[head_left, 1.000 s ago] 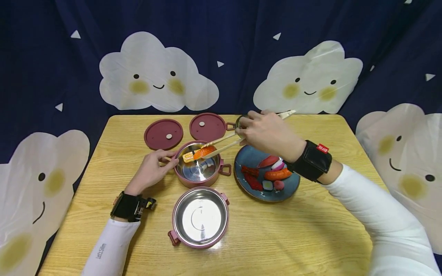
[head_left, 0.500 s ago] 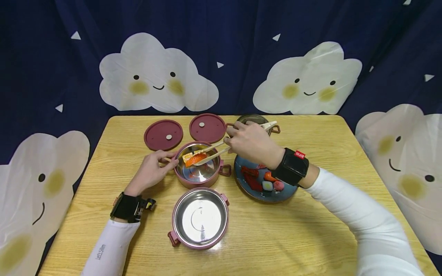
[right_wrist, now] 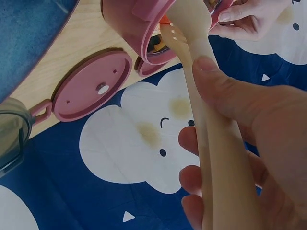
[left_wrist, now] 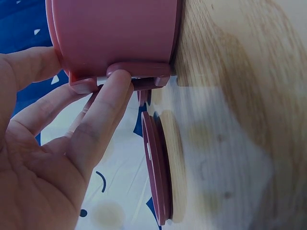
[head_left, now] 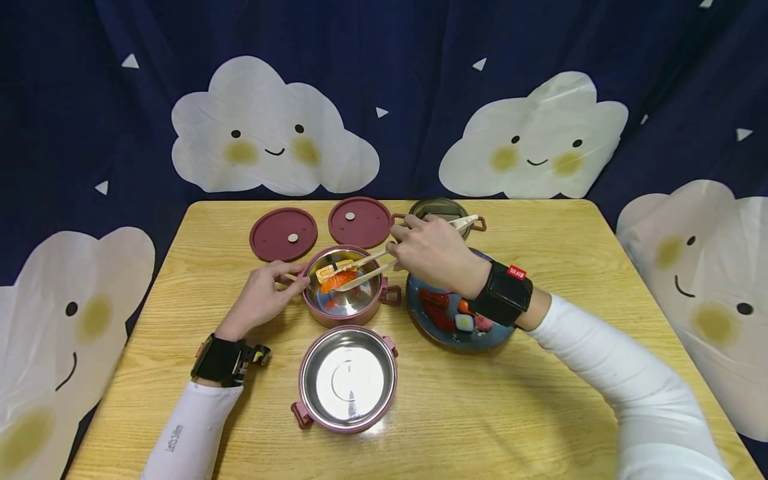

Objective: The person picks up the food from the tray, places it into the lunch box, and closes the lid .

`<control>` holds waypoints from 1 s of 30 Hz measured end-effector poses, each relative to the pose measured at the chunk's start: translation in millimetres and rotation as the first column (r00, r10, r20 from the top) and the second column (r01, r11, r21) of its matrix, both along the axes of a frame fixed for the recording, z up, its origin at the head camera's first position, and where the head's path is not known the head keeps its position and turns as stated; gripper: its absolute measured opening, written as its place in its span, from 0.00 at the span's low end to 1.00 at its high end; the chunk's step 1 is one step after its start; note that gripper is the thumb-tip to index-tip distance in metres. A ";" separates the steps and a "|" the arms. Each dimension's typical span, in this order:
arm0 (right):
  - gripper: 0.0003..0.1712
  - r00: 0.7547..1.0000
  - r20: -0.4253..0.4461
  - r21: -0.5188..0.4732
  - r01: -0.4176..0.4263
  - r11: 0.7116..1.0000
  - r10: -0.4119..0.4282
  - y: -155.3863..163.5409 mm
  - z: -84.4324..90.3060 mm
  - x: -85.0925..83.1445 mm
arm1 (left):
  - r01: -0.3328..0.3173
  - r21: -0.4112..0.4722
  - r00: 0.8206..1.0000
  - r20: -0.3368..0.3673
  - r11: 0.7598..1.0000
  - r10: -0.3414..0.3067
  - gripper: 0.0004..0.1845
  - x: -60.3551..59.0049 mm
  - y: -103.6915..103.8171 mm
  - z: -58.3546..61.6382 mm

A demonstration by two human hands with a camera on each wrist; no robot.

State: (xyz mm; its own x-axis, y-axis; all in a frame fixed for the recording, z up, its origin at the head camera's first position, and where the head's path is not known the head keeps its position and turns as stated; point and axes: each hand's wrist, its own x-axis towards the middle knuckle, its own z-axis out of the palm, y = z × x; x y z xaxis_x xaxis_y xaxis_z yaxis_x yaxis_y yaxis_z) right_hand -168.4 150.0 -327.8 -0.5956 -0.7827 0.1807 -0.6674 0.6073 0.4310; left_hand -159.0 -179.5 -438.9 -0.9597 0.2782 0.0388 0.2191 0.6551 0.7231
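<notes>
Right hand (head_left: 433,251) is curled round the tongs (head_left: 372,265), fingers and thumb pinching the two pale arms about midway along. Tongs' long axis runs from the hand out to its left and slightly toward the body, tips ending over the steel-lined pink pot (head_left: 344,285).

Salmon piece (head_left: 336,279) sits at the tong tips, inside that pot, near the rim on the left-hand side. It looks low in the bowl, though from the head view I can't tell whether it rests on the bottom or hangs just clear. The tong tips appear slightly parted around it.

Left hand (head_left: 264,296) is just left of the same pot, fingers curled and pinching the side handle (left_wrist: 120,76); the wrist view shows a fingertip pressed on the handle tab with the thumb against the pot wall.

So the piece lies between the two hands, nearer the left hand in position, but only the right hand's tongs reach it.

Blue plate (head_left: 420,293) with the remaining food lies directly under the right wrist. A second, empty pot (head_left: 348,379) sits on the counter (head_left: 528,400), body-side of the held one.
</notes>
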 end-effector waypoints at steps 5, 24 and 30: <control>0.16 1.000 0.013 0.012 0.004 1.000 -0.004 -0.9 1.4 2.4 | 0.004 0.004 1.000 -0.001 1.000 -0.004 0.21 -0.6 -0.4 -0.5; 0.11 1.000 0.002 -0.004 -0.023 1.000 0.023 -5.3 -5.4 5.5 | 0.000 0.004 1.000 0.000 1.000 0.000 0.21 -1.2 -0.5 -1.3; 0.05 0.999 -0.017 -0.012 -0.032 0.999 0.031 -9.2 -8.8 4.2 | -0.004 0.007 1.000 0.001 1.000 0.004 0.21 -1.1 -0.3 -1.6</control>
